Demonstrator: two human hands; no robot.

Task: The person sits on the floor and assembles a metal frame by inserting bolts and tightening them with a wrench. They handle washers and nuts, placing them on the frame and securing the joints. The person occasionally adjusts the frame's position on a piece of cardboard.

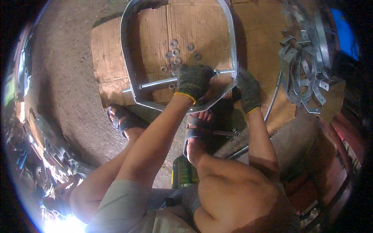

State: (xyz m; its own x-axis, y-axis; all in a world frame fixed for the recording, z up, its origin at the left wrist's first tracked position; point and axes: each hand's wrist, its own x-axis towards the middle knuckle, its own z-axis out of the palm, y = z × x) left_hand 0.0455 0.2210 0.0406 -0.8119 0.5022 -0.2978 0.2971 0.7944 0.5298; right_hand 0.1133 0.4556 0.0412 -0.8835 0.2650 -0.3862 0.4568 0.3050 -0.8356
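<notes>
A bent flat-bar metal frame [125, 42], rounded at the far side, lies over brown cardboard. A steel rod [157, 82] crosses it, and its left end sticks out past the frame's left side. My left hand [194, 82], in a dark knit glove with a yellow cuff, is closed around the rod inside the frame. A nut [216, 72] shows on the rod just right of that hand. My right hand [248, 91], gloved alike, is closed at the frame's right side by the rod's end. Its fingertips are partly hidden, so what they hold cannot be made out.
Several loose washers [175, 52] lie on the cardboard [108, 54] inside the frame. Bent metal strips [307, 73] are heaped at the right, with another rod [274, 97] nearer. My sandalled feet [126, 120] are close to the frame. Bright light glares at lower left.
</notes>
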